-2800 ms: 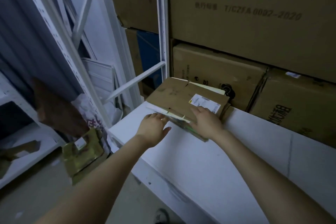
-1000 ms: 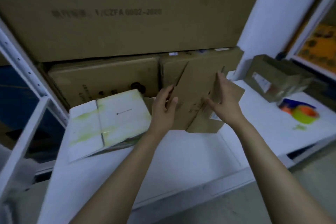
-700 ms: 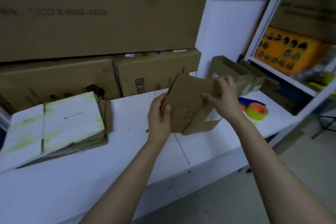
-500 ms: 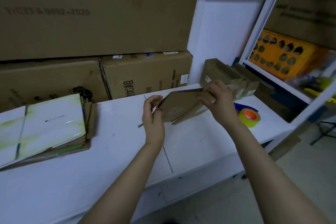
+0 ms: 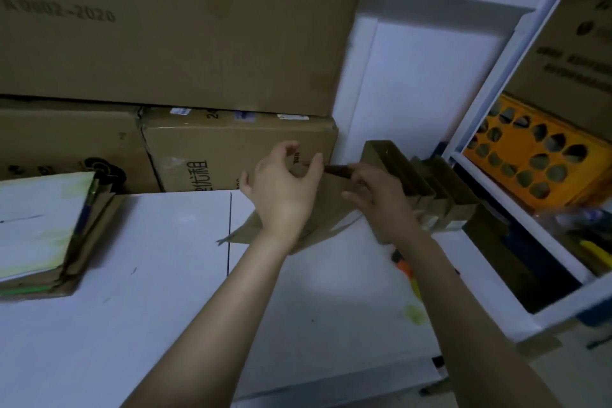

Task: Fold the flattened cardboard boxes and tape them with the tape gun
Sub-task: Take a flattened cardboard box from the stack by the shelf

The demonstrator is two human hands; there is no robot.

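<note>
Two bare hands opening up a flattened cardboard box on a white shelf top.

Nearest you, just beside your right forearm, an orange sliver that is probably the tape gun (image 5: 406, 270) lies on the white shelf top (image 5: 298, 308), handy for sealing later. Further on, the flattened cardboard box (image 5: 328, 209) lies under both hands, its near corner on the surface and its far edge lifted. Your right hand (image 5: 381, 200) appears to pinch that raised edge, probably to pull the walls apart. Your left hand (image 5: 284, 190) arches over the board with fingers loosely curved and gripping nothing, placed to steady it. The box is plain brown, thin and creased, not yet squared or taped. Well to the left of your left hand sits a stack of flattened boxes (image 5: 39, 228). Just beyond your right hand stand small folded boxes (image 5: 394, 166). Large cartons (image 5: 231, 156) fill the back.
</note>
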